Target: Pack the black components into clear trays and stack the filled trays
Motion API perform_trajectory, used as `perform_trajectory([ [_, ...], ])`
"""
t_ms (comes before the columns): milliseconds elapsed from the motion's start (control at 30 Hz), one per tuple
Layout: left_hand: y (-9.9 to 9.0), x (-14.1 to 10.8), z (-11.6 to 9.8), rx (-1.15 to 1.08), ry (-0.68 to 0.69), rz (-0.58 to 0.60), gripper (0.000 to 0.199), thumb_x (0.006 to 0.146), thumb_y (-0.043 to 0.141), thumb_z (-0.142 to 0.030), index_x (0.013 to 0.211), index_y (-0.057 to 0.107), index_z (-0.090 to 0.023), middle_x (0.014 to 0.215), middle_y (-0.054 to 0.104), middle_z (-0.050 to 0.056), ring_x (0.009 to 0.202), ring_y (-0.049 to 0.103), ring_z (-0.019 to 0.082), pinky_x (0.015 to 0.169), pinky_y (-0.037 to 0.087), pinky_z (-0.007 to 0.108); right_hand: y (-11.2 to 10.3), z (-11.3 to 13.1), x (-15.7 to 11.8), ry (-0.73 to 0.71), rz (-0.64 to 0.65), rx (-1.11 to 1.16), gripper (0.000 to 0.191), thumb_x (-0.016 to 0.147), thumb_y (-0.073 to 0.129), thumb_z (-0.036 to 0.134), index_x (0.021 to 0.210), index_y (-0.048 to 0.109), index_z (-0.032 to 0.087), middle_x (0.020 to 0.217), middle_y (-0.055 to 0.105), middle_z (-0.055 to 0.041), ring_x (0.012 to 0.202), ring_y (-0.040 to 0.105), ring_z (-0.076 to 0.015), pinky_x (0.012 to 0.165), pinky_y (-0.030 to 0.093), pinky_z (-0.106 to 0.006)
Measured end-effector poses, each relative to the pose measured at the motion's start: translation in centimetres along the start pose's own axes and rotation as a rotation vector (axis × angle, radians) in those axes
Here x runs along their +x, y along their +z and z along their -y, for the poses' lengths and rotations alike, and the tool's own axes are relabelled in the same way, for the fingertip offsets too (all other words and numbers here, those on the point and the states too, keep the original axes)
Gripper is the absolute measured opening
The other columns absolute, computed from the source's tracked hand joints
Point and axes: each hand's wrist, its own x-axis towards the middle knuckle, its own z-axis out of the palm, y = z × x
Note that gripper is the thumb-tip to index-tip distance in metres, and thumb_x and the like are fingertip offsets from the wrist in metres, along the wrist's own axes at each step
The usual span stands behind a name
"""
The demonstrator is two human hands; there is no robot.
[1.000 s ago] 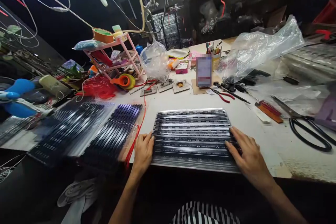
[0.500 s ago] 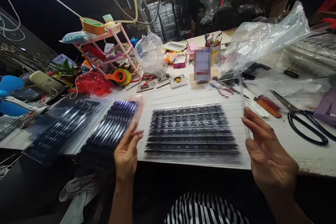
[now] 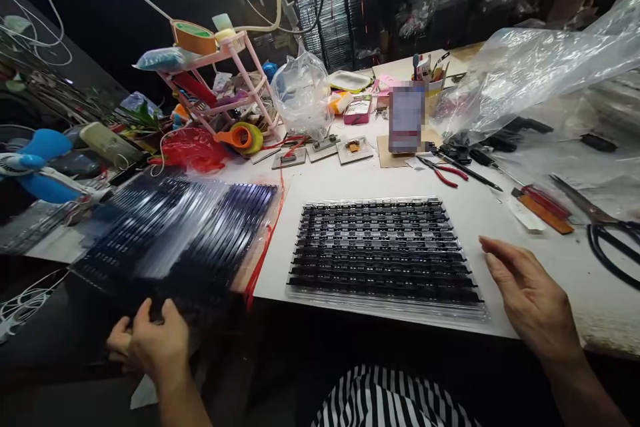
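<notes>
A clear plastic tray (image 3: 385, 310) lies on the white table in front of me, filled with rows of black slotted strips (image 3: 380, 250). My right hand (image 3: 530, 300) is just off its right edge, fingers stretched out and holding nothing. Over at the lower left, my left hand (image 3: 153, 340) is apart from that tray, with its fingers bent and spread. It is close to the front edge of a second group of black strips (image 3: 200, 227) in clear plastic. Motion blurs that group, and I cannot tell whether the fingers touch it.
Large black-handled scissors (image 3: 607, 233), red-handled pliers (image 3: 445, 170) and an orange-handled tool (image 3: 545, 213) lie to the right. Small metal fixtures (image 3: 323, 147) and a pink rack (image 3: 250, 80) stand behind. A blue fan (image 3: 43, 160) is at the far left, with a red ribbon (image 3: 263, 257) between the groups.
The clear plastic sheet both hands held over the tray is no longer between them. My left hand has moved left and down to the other strips; my right hand has let go. The view has shifted.
</notes>
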Motion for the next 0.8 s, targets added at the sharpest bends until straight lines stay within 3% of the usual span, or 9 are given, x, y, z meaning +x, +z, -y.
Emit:
perform_trajectory([
  [67,2.0,-0.3,-1.6,0.083,0.071,-0.173,0.034,0.077,0.059,-0.039,0.103,0.061,-0.017,0.133,0.04,0.014,0.13,0.021,0.046,0.106,0.011,0.066,0.1,-0.1,-0.1,-0.019,-0.002,-0.008,0.035,0.087,0.05,0.045,0.112,0.062,0.024,0.116,0.061,-0.0033,0.11,0.055,-0.0225,0.094,0.045,-0.038],
  [100,3.4,-0.5,-2.6,0.083,0.119,-0.159,0.034,0.079,0.057,-0.038,0.104,0.062,-0.015,0.132,0.043,0.014,0.129,0.028,0.041,0.109,0.014,0.059,0.1,-0.1,-0.1,-0.023,-0.007,-0.011,0.034,0.087,0.05,0.045,0.112,0.062,0.024,0.115,0.061,-0.0029,0.11,0.055,-0.0218,0.095,0.044,-0.037],
  [133,4.9,-0.6,-3.7,0.06,0.163,-0.089,0.033,0.081,0.055,-0.038,0.102,0.064,-0.015,0.126,0.05,0.013,0.125,0.038,0.035,0.109,0.021,0.053,0.1,0.0,-0.2,-0.023,-0.008,-0.016,0.033,0.088,0.049,0.044,0.112,0.062,0.025,0.115,0.061,-0.0025,0.11,0.056,-0.0212,0.095,0.044,-0.037],
  [267,10.3,-2.4,-7.7,-0.116,0.273,0.391,0.035,0.085,0.051,-0.042,0.105,0.066,-0.018,0.111,0.065,0.009,0.105,0.059,0.024,0.091,0.045,0.037,-0.1,0.0,-0.8,-0.022,-0.015,-0.03,0.031,0.089,0.049,0.042,0.111,0.062,0.025,0.115,0.062,-0.0026,0.109,0.057,-0.0208,0.085,0.049,-0.032],
  [367,12.0,-4.3,-8.6,-0.189,0.203,0.535,0.042,0.086,0.048,-0.045,0.112,0.063,-0.016,0.105,0.069,0.011,0.092,0.065,0.022,0.081,0.05,0.033,-0.3,0.0,-1.4,-0.004,-0.013,-0.047,0.032,0.089,0.048,0.042,0.112,0.062,0.025,0.114,0.063,-0.0046,0.108,0.057,-0.0218,0.065,0.052,-0.027],
  [467,11.9,-5.7,-7.9,-0.259,0.103,0.569,0.048,0.088,0.045,-0.048,0.117,0.059,-0.012,0.106,0.069,0.013,0.09,0.066,0.022,0.08,0.052,0.034,-0.1,0.2,-1.7,-0.014,0.019,-0.07,0.032,0.09,0.048,0.042,0.113,0.062,0.024,0.111,0.065,-0.0053,0.106,0.058,-0.0219,0.061,0.053,-0.027],
  [567,11.0,-6.7,-7.4,-0.349,-0.041,0.553,0.051,0.086,0.049,-0.05,0.12,0.058,-0.013,0.107,0.069,0.013,0.098,0.064,0.023,0.086,0.05,0.035,-0.1,0.3,-1.9,-0.055,0.055,-0.079,0.032,0.091,0.049,0.041,0.114,0.062,0.024,0.112,0.066,-0.0054,0.106,0.058,-0.0224,0.072,0.054,-0.032],
  [667,9.5,-8.0,-7.5,-0.431,-0.173,0.557,0.055,0.084,0.053,-0.051,0.128,0.053,-0.018,0.105,0.071,0.011,0.104,0.063,0.023,0.09,0.048,0.035,-0.8,0.5,-3.0,-0.057,0.082,-0.076,0.032,0.09,0.049,0.041,0.115,0.062,0.025,0.116,0.065,-0.0044,0.109,0.057,-0.023,0.081,0.054,-0.034],
  [800,6.8,-10.1,-7.8,-0.455,-0.319,0.626,0.054,0.083,0.056,-0.051,0.129,0.052,-0.024,0.102,0.072,0.006,0.101,0.064,0.023,0.092,0.048,0.037,-3.1,0.5,-5.4,0.017,0.084,-0.1,0.031,0.088,0.049,0.045,0.111,0.065,0.032,0.114,0.066,0.0003,0.108,0.06,-0.0226,0.073,0.057,-0.03],
])
